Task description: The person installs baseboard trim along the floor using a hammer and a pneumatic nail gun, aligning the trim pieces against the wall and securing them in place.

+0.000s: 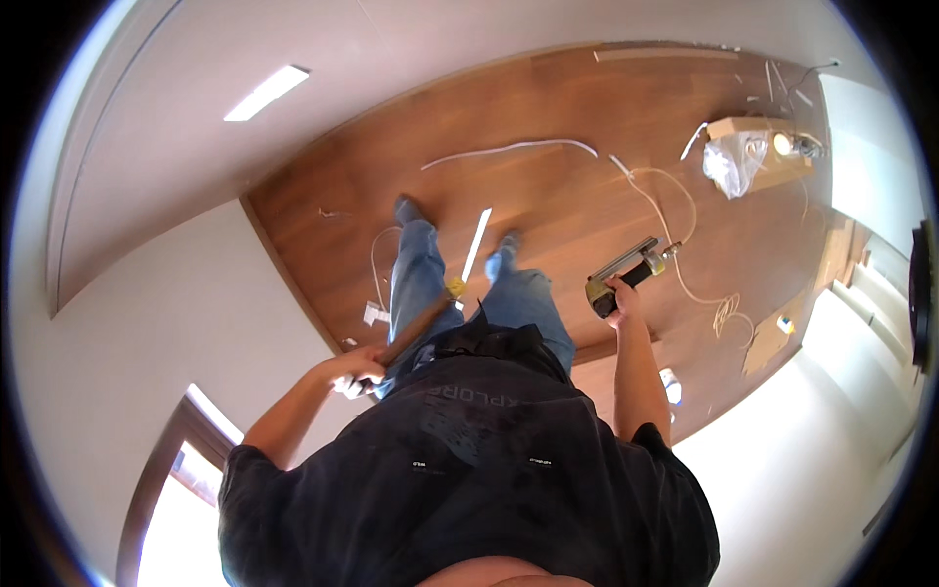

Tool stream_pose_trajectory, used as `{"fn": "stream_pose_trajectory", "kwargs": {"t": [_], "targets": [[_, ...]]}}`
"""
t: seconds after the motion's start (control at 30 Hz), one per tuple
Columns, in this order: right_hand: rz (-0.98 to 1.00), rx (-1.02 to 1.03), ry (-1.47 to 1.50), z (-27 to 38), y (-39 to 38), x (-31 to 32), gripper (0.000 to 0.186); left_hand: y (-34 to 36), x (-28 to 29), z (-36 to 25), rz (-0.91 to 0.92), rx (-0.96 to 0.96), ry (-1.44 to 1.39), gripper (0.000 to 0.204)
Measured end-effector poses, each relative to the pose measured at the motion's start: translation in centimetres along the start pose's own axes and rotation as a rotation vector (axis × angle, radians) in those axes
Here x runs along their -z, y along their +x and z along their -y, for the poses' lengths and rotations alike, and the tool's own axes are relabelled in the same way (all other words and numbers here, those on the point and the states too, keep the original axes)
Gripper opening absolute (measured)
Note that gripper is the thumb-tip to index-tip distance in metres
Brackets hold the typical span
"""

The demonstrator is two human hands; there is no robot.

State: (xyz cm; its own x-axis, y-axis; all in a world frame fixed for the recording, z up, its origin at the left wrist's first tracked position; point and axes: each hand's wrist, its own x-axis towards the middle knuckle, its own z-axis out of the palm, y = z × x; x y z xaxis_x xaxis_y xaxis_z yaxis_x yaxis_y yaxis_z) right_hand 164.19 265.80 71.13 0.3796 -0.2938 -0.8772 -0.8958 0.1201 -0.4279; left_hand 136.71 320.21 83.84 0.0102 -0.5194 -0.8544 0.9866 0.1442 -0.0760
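Observation:
My right hand (620, 301) is wrapped round the grip of a nail gun (626, 274), held out over the floor to my right. A thin air hose (675, 256) runs from its fitting across the floorboards. In front of my left thigh, my left hand (354, 370) is closed on one end of a narrow brown wooden strip (419, 329). The strip slants up and to the right. By its far end is a small yellow thing (457, 287), too small to make out. A white strip (476, 245) lies on the floor between my feet.
A cardboard box (773, 176) with a clear plastic bag (729, 166) stands at the far right. A pale strip (509, 147) curves over the wooden floor (548, 88) ahead. Cardboard (773, 342) lies at the right, near white steps (866, 303). Walls enclose the floor.

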Motion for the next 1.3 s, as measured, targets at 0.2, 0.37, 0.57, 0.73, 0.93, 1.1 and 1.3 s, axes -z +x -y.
{"fn": "stream_pose_trajectory", "kwargs": {"t": [0.2, 0.37, 0.57, 0.73, 0.93, 1.1, 1.3], "targets": [[-0.058, 0.165, -0.286, -3.6, 2.3, 1.0, 0.020, 0.5, 3.8, 2.8, 0.197, -0.031, 0.164, 0.012], [-0.180, 0.411, -0.627, -8.2, 21.7, -1.7, 0.037, 9.5, 10.5, -7.4, 0.011, -0.069, 0.787, 0.025], [-0.542, 0.486, -1.487, -16.5, 42.8, -4.9, 0.057, 20.1, 24.7, -21.4, -0.717, -0.297, 0.774, 0.030], [-0.549, 0.561, -1.568, -20.8, 53.2, -8.5, 0.063, 28.5, 34.1, -21.0, -1.325, -0.482, 1.196, 0.034], [-0.531, 0.574, -1.629, -25.7, 61.0, -8.8, 0.059, 39.3, 42.0, -10.6, -1.546, -0.256, 1.121, 0.030], [-0.512, 0.556, -1.577, -28.1, 59.9, -12.7, 0.064, 41.2, 47.4, 10.2, -1.444, 0.187, 0.692, 0.049], [-0.651, 0.573, -1.482, -29.0, 60.8, -12.5, 0.065, 41.6, 36.2, 18.8, -1.489, 0.287, 0.447, 0.048]]}}
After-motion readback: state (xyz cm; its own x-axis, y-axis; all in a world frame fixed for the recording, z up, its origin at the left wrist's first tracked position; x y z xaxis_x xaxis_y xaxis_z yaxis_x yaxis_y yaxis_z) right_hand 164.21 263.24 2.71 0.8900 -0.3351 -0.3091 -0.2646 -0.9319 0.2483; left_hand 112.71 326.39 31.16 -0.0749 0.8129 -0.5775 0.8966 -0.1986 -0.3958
